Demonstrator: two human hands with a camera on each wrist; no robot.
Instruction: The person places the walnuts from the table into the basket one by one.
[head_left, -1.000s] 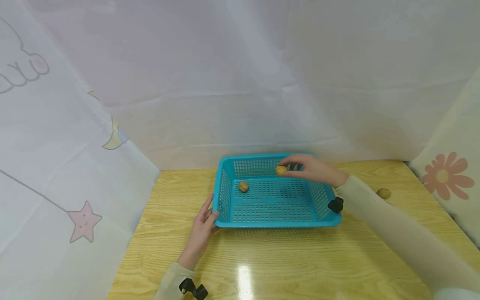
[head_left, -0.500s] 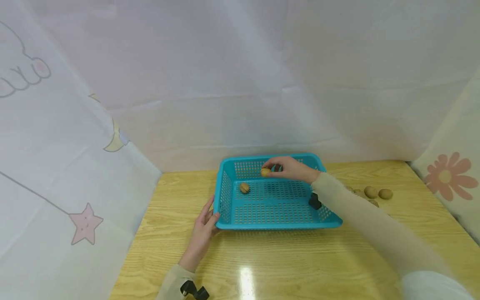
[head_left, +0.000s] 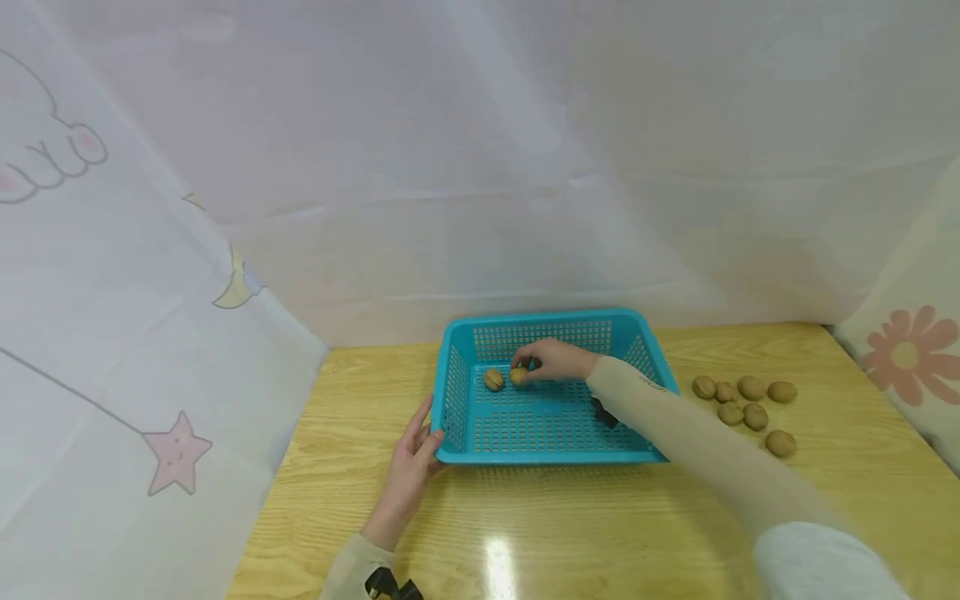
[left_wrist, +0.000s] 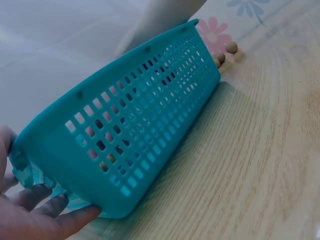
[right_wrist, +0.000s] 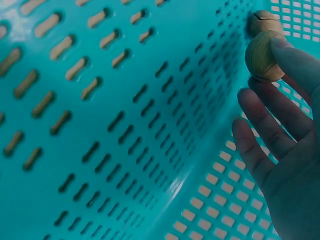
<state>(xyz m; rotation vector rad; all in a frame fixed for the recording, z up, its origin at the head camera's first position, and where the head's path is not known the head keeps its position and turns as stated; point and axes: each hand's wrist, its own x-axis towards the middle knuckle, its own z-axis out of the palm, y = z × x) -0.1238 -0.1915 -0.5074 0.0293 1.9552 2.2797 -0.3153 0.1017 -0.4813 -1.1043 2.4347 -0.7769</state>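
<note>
A blue perforated plastic basket [head_left: 540, 457] stands on the wooden table. My left hand [head_left: 408, 471] grips its left end, with the thumb over the rim and the other fingers against the outside, as the left wrist view [left_wrist: 30, 212] shows. Inside the basket, low over the floor, my right hand [head_left: 558, 360] pinches a walnut [right_wrist: 262, 57] between thumb and fingertips. Another walnut [head_left: 492, 380] lies on the basket floor just left of it. From the right wrist view I cannot tell whether the two walnuts touch.
Several more walnuts [head_left: 752, 387] lie loose on the table [head_left: 585, 533] to the right of the basket. A pale cloth backdrop [head_left: 480, 208] rises behind the table and at both sides. My right forearm crosses the basket's right end.
My right hand has carried the pinched walnut left and down into the basket, near the other walnut. The loose walnuts on the right have come into sight. My left hand keeps its grip.
</note>
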